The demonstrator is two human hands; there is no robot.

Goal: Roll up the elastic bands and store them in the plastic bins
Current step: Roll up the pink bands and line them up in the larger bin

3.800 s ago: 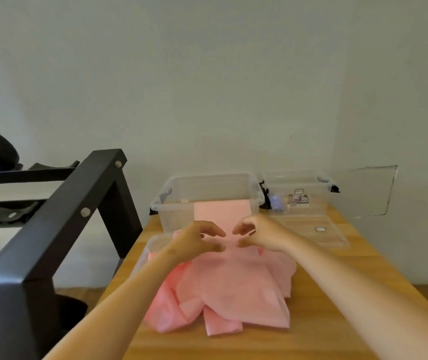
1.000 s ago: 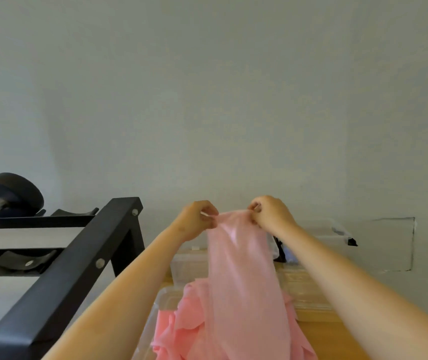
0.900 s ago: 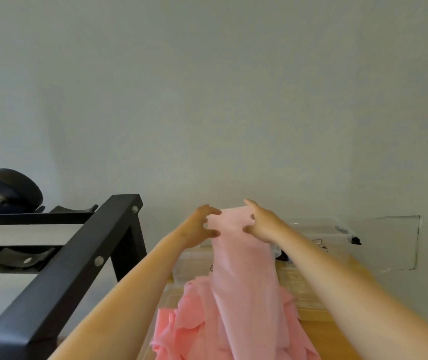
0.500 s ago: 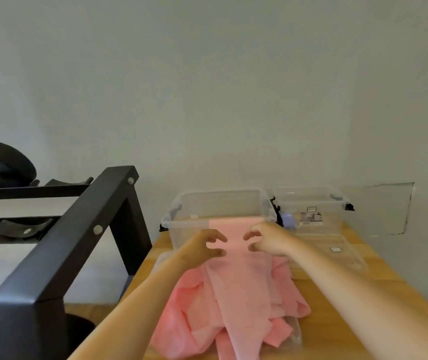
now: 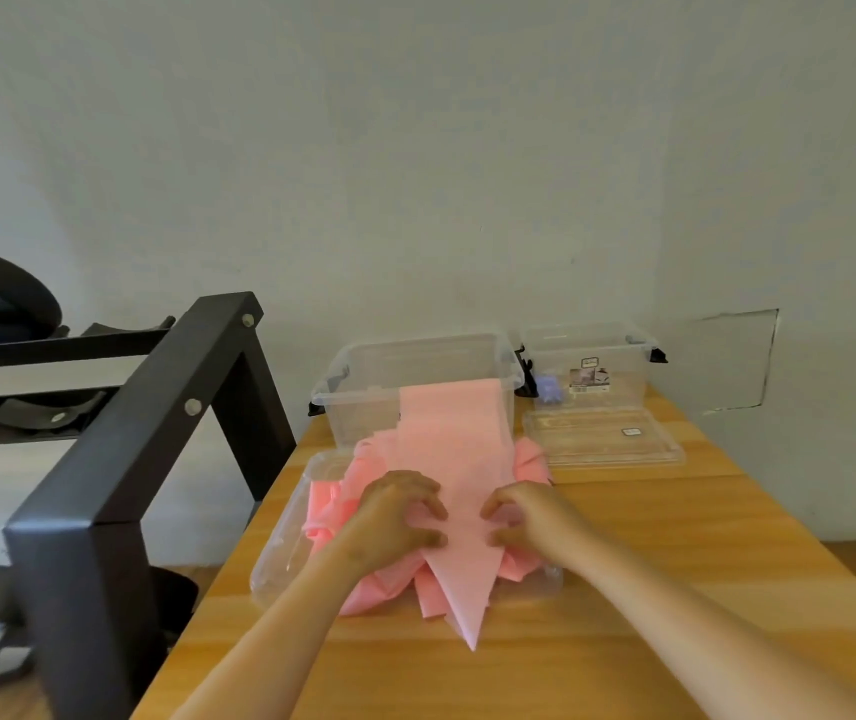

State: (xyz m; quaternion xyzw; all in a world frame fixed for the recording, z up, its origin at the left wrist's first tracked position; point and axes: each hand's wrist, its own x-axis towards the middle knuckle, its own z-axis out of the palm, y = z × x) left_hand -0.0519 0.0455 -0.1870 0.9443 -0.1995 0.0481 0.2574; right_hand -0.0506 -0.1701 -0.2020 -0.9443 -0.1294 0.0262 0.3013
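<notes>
Both my hands are on one pink elastic band [image 5: 454, 459]: a flat, thin, matte strip. My left hand [image 5: 399, 517] and right hand [image 5: 524, 517] sit close together, fingers curled, each pinching a long edge of it. Beyond my hands its far end hangs over the front rim of a clear plastic bin [image 5: 363, 392]. Its near end comes to a point on the wooden table [image 5: 623, 589], just below my wrists. Under my hands is a crumpled pile of pink bands [image 5: 342, 506] on a clear flat lid [image 5: 280, 553]. Beyond my right hand are a second clear bin [image 5: 618, 366] with a label and another flat lid [image 5: 602, 444]. Left of my left arm is a black metal rack [image 5: 119, 459], square tube with bolts.
</notes>
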